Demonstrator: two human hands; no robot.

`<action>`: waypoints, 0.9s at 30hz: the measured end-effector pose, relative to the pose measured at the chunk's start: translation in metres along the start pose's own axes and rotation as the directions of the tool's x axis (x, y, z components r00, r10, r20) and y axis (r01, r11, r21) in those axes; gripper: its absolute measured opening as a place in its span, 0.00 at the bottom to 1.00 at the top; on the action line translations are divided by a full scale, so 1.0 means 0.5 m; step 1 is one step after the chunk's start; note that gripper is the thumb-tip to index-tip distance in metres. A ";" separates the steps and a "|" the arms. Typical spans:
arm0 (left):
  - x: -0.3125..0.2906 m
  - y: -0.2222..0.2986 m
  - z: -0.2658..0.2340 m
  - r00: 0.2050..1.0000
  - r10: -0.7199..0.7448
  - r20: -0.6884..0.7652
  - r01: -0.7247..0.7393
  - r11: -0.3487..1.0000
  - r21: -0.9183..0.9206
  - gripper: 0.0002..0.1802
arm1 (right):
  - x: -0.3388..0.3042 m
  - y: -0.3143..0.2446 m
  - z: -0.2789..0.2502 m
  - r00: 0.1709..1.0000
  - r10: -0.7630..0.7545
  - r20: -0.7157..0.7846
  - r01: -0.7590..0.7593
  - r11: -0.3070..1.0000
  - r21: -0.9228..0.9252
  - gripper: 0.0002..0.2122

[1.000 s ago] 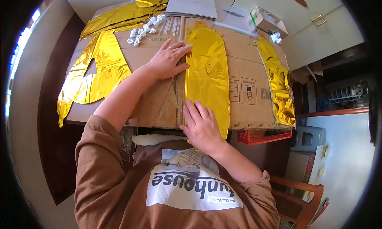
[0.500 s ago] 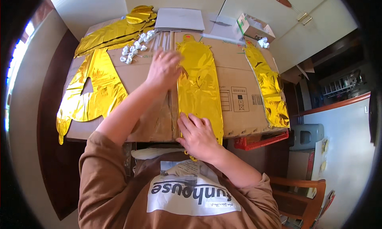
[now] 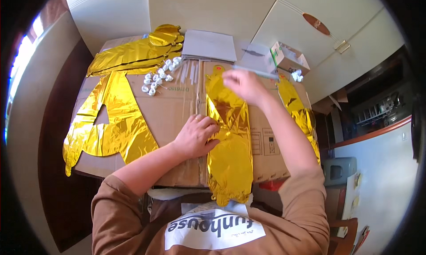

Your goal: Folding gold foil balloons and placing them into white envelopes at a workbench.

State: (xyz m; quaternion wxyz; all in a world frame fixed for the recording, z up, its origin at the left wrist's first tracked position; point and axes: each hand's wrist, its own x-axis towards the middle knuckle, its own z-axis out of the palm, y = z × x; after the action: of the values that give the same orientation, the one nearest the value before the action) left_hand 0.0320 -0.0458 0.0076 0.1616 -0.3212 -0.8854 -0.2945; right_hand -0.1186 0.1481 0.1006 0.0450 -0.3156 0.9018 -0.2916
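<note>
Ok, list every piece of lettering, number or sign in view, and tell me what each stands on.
I'm leaving the wording uncopied.
Brown shirt: large dark lettering on a white panel, upside down, legible; finer script beside it, too small to read.
Cardboard: faint green print, partly legible; boxed dark symbols, too small to read.
Small carton: green marks, too small to read.
Middle gold foil piece: red mark on its far tab, too small to read.

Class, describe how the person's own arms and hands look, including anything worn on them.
The sleeves are brown, plain and bunched near the elbows; the forearms are bare. The left hand is ungloved, with what looks like a thin ring. The right hand is ungloved too, but blurred.
</note>
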 end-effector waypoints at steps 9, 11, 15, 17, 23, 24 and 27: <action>0.004 0.000 -0.006 1.000 -0.014 0.025 0.015 1.000 -0.016 0.17 | 0.310 0.149 0.122 0.998 0.027 0.064 0.025 0.722 -0.691 0.19; 0.004 -0.001 -0.012 1.000 -0.015 0.020 0.015 1.000 -0.011 0.17 | 0.313 0.156 0.130 0.998 -0.056 0.038 0.066 0.713 -0.698 0.14; -0.002 -0.004 -0.009 1.000 -0.022 0.006 0.022 1.000 -0.017 0.17 | 0.314 0.141 0.104 0.980 -0.129 0.154 0.201 0.645 -0.737 0.10; -0.001 -0.005 -0.009 1.000 -0.021 0.008 0.021 1.000 -0.021 0.17 | 0.311 0.128 0.096 0.988 -0.136 0.077 0.146 0.621 -0.770 0.09; -0.002 -0.004 -0.009 1.000 -0.015 -0.009 0.014 0.999 -0.037 0.18 | 0.285 0.116 0.098 0.941 -0.308 -0.141 0.088 0.624 -0.776 0.09; -0.003 -0.003 -0.010 1.000 -0.017 -0.008 0.017 0.999 -0.039 0.17 | 0.280 0.119 0.102 0.909 -0.372 -0.191 0.096 0.630 -0.771 0.09; -0.003 -0.002 -0.009 0.999 -0.027 0.020 0.028 0.998 -0.052 0.18 | 0.272 0.135 0.112 0.953 -0.245 -0.180 0.015 0.630 -0.777 0.09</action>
State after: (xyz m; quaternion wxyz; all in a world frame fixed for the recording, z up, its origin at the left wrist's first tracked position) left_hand 0.0327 -0.0501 0.0101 0.1407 -0.3158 -0.8833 -0.3165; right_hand -0.2489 0.0816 0.0308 -0.2371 -0.3268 0.9117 0.0763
